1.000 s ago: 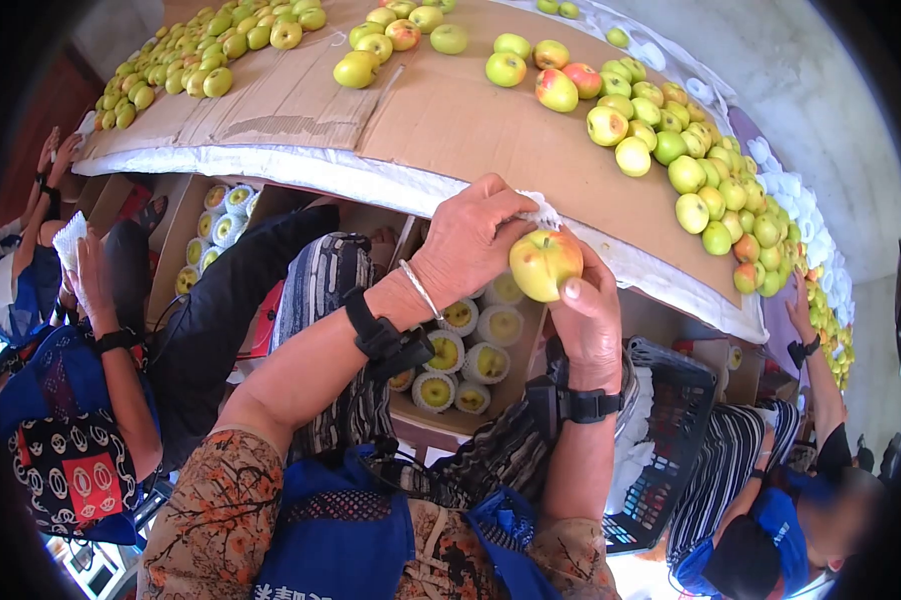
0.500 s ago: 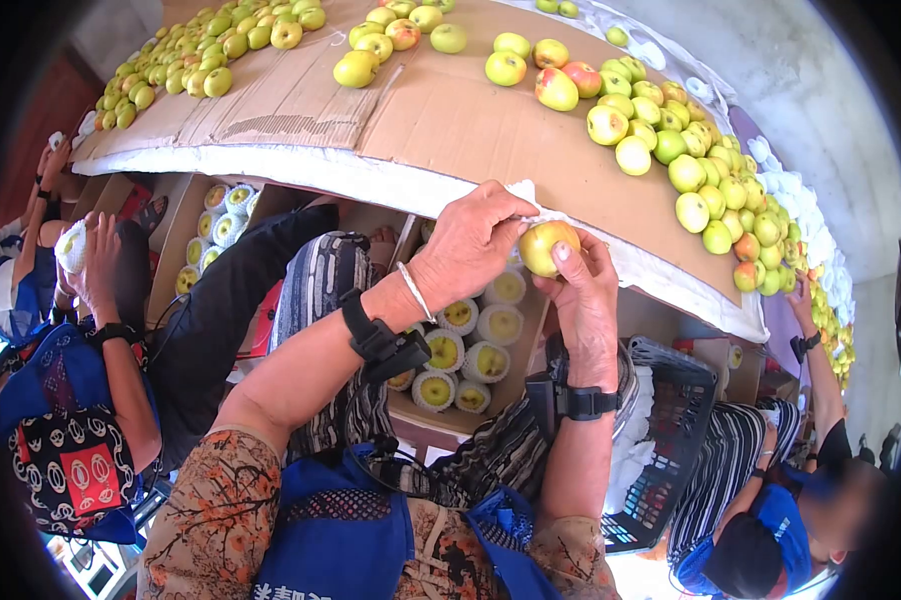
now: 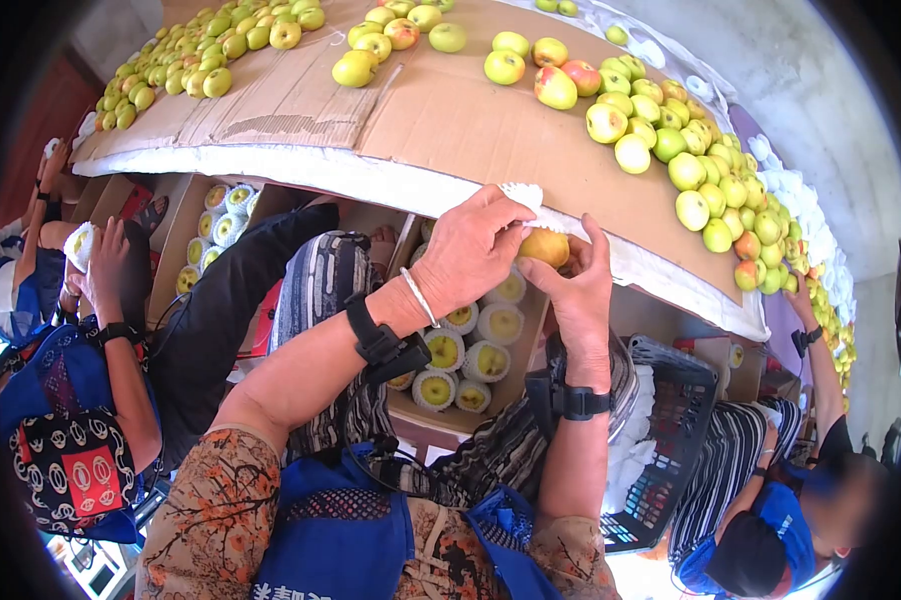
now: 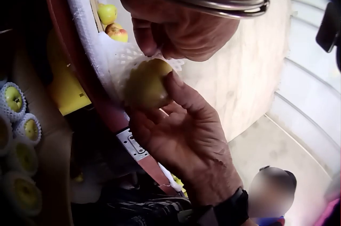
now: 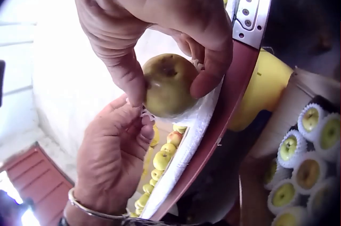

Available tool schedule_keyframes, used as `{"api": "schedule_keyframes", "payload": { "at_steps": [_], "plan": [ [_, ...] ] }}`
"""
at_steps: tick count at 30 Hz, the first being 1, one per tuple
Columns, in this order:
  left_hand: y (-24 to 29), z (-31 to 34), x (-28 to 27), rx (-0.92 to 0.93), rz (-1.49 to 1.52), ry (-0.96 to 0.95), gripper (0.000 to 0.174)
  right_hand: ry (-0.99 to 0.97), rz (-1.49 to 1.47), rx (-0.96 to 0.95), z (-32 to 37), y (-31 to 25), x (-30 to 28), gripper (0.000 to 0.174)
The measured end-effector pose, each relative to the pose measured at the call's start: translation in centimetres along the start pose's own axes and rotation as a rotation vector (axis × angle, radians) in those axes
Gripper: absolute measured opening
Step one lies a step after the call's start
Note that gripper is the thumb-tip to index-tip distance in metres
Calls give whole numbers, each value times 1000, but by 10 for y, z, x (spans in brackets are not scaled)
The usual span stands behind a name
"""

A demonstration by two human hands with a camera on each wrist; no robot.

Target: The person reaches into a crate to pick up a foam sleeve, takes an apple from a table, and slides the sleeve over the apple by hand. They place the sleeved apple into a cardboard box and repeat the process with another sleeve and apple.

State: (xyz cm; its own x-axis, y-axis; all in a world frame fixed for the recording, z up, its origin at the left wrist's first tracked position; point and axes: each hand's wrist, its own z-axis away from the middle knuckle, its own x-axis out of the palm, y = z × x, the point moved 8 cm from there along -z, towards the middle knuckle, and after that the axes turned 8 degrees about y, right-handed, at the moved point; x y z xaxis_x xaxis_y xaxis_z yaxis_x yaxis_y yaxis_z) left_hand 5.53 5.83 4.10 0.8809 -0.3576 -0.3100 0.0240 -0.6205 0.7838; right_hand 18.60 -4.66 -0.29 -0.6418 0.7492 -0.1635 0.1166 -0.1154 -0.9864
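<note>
Over the table's front edge, my right hand (image 3: 579, 290) grips a yellow-green apple (image 3: 546, 246) between thumb and fingers. The end of the apple with a dark hollow (image 5: 169, 70) faces the right wrist camera. My left hand (image 3: 476, 245), with a silver bracelet, pinches a white foam net sleeve (image 3: 523, 195) right beside the apple. In the left wrist view the sleeve's mesh (image 4: 120, 58) spreads behind the apple, around its far side. Part of the sleeve is hidden by the fingers.
Loose apples (image 3: 686, 172) lie on the cardboard-covered table (image 3: 451, 130). Below its edge stands a box with net-wrapped apples (image 3: 489, 362). A black crate (image 3: 676, 430) with white sleeves is at my right. Other people sit on both sides, one holding a wrapped apple (image 3: 79, 245).
The apple has turned and come lower, closer to my left hand, now partly behind the fingers. The sleeve in my left hand shows more spread above the fingers.
</note>
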Motion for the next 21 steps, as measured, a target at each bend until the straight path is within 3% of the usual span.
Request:
{"api": "schedule_keyframes", "payload": {
  "at_steps": [5,8,14,17,21],
  "plan": [
    [-8,2,3,-109,-34,-34,14,96,-27,-44,2,-12,-5,106],
    [-1,5,3,-32,-26,-21,14,123,13,-75,2,-14,-8,109],
    [-24,11,12,-390,134,-111,12,172,16,-177,5,-23,-8,111],
    [-13,6,4,-127,-7,-29,13,171,-30,-164,8,-30,-7,111],
    [-20,10,9,-270,85,-96,28,201,120,-251,10,-35,-5,109]
  ]
}}
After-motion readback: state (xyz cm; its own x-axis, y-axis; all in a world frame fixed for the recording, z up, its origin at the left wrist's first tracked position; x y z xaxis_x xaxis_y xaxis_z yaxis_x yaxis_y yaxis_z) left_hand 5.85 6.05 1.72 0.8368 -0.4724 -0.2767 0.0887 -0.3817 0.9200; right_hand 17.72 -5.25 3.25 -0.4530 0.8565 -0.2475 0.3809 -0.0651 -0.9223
